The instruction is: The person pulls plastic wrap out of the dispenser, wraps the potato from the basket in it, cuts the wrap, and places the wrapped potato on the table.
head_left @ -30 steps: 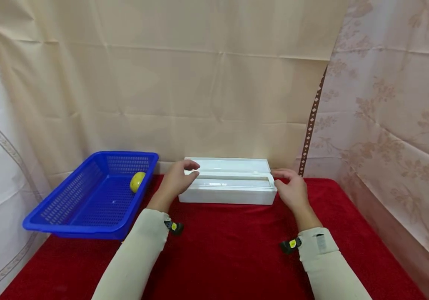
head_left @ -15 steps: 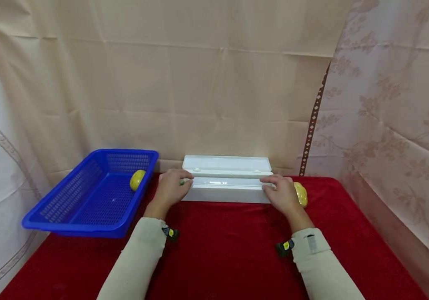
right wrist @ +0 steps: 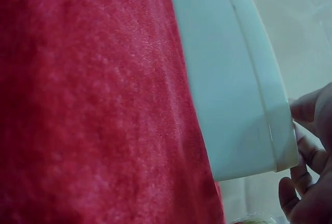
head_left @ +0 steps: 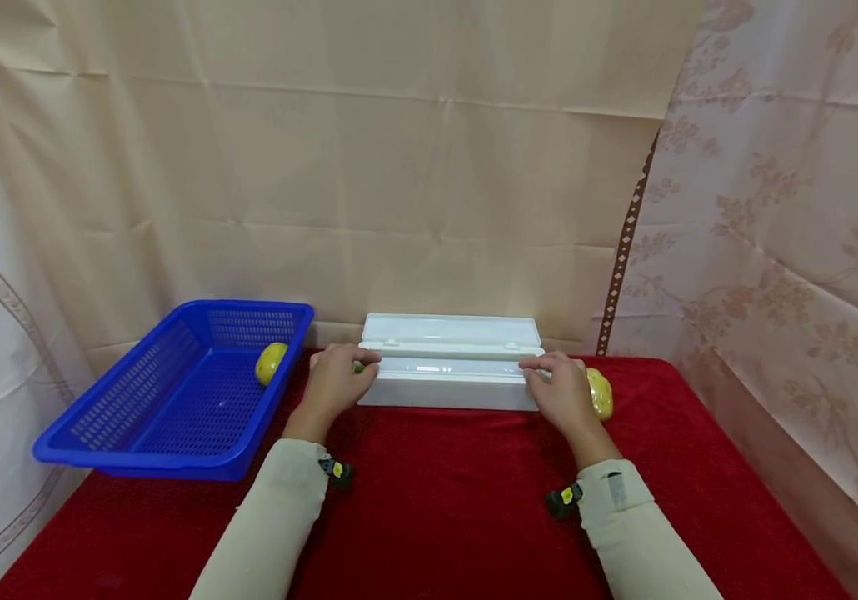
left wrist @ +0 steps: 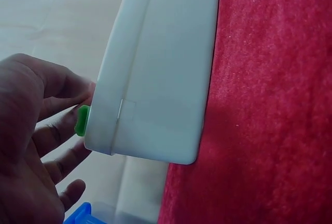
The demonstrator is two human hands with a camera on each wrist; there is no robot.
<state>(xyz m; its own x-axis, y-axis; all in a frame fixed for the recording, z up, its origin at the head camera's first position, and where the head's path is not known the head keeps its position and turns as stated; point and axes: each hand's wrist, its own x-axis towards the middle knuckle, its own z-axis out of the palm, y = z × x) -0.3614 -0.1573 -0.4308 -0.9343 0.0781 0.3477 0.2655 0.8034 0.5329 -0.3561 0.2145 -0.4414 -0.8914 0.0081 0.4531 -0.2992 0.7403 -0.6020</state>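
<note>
A long white plastic wrap dispenser lies at the back of the table, its lid raised behind it. A glossy surface shows in its top between my hands. My left hand curls thumb and fingers at the left end of the top edge, beside a small green piece. My right hand pinches at the right end in the same way. Both wrist views show the fingertips at the upper rim; I cannot tell whether thin film is between them. The front wall is uncovered.
A blue perforated basket stands on the left, with a yellow fruit against its right wall. Another glossy yellow fruit sits beyond my right hand. Red cloth covers the table; a beige curtain hangs behind.
Both hands have moved inward from beside the dispenser's ends onto its top edge and now stay there. The dark gap in its top is covered. The right yellow fruit has come into sight.
</note>
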